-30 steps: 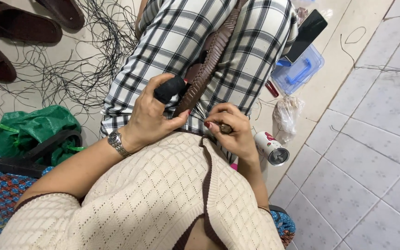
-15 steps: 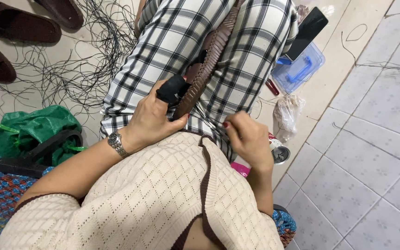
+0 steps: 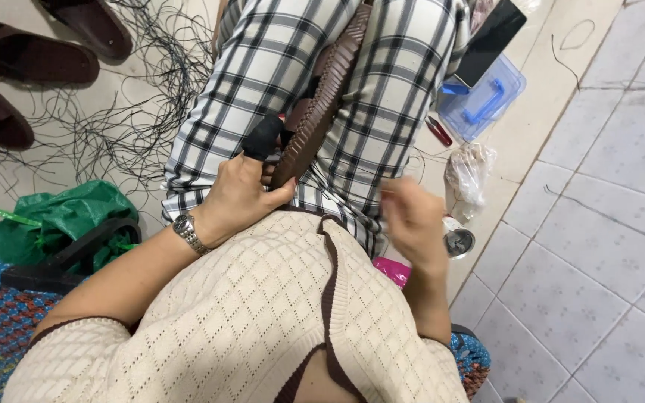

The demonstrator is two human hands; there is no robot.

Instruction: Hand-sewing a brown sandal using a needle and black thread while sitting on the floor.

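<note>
A long brown woven strip point(image 3: 328, 93) lies along my lap on checked trousers. My left hand point(image 3: 244, 190), with a black cover on the forefinger and a metal wristwatch point(image 3: 187, 232) on the wrist, grips the strip's near end. My right hand point(image 3: 412, 220) is blurred, raised off my right thigh with the fingers curled; whether it holds anything I cannot tell.
Loose black cords point(image 3: 125, 112) spread over the floor at the left, by brown sandals point(image 3: 27, 60). A green bag point(image 3: 54, 220) lies near left. At the right are a blue plastic box point(image 3: 483, 97), a crumpled clear bag point(image 3: 468, 172) and a small can point(image 3: 457, 239).
My right hand has drawn away from the strip's near end, out to the right and back toward me. My left hand keeps its grip on the strip.
</note>
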